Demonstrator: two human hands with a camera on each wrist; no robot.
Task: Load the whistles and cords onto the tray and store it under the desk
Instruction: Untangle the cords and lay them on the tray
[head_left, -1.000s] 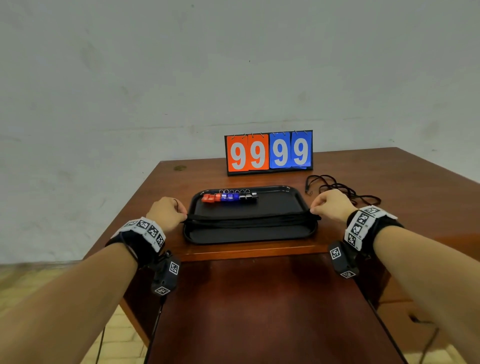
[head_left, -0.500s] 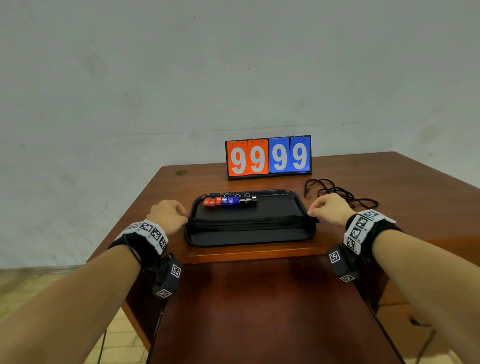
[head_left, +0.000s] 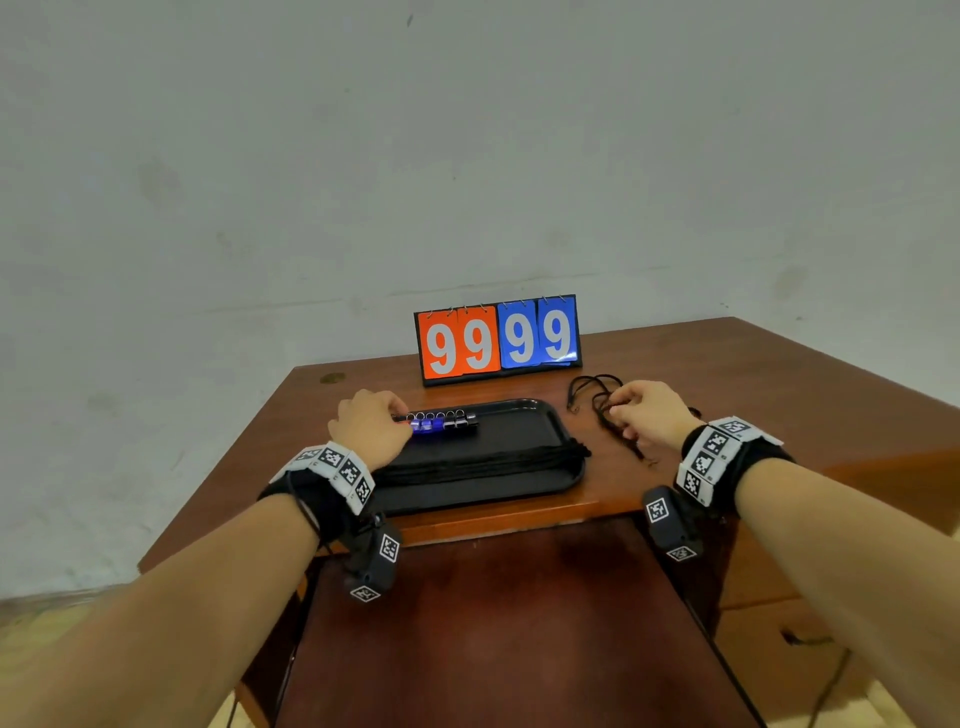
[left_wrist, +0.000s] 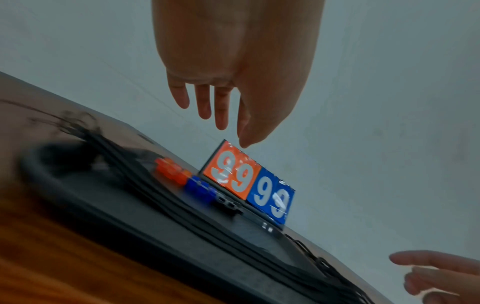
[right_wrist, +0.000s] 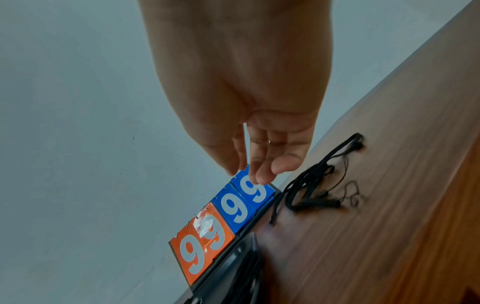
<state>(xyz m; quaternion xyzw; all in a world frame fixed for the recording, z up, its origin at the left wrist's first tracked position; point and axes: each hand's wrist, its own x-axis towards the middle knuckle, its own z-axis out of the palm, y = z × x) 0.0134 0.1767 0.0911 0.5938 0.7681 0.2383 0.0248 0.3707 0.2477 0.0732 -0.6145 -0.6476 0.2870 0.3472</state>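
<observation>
A black tray sits at the front of the wooden desk. A row of red, blue and black whistles lines its far edge, and a bundle of black cords lies across its middle. My left hand hovers over the red end of the row with fingers hanging straight and holding nothing above the whistles. Loose black cords lie right of the tray. Just above these loose cords, my right hand hangs relaxed, gripping nothing.
A flip scoreboard reading 99 99 stands behind the tray, close to the whistles. A plain wall rises behind the desk. A dark wooden surface lies lower, in front of the desk edge.
Both hands have let go of the ends of the cord bundle on the tray. The left went forward to the whistles, the right moved right and forward to the loose cords.
</observation>
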